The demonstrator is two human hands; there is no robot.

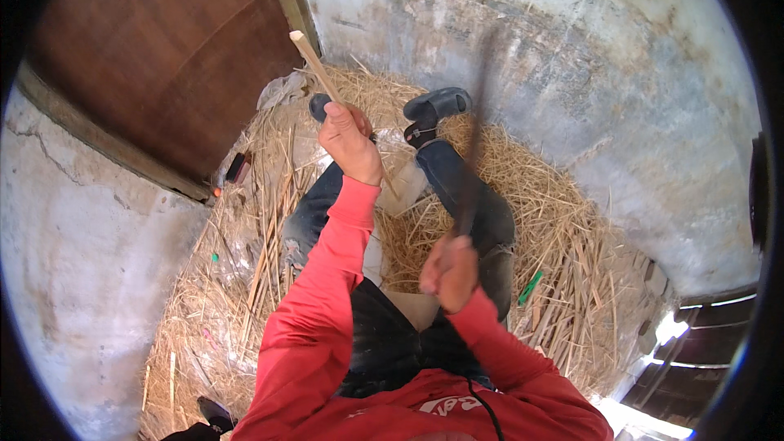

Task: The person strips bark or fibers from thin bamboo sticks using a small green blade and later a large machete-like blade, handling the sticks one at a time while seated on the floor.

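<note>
red-sleeved, grips a pale wooden stick [314,64] in the left hand [353,143], fingers curled tight round it, tip toward the far left; holds a long dark tool [475,135], blurred, in the right hand [452,271], fingers wrapped round its near end; has straw [539,175] left and right of both legs [492,216].

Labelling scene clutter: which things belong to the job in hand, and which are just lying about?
In the job:
wooden stick, in the left hand
long dark tool, blurred, in the right hand

Apparently just lying about:
green object
small dark block
crumpled pale sheet
loose strips, possibly material
</note>
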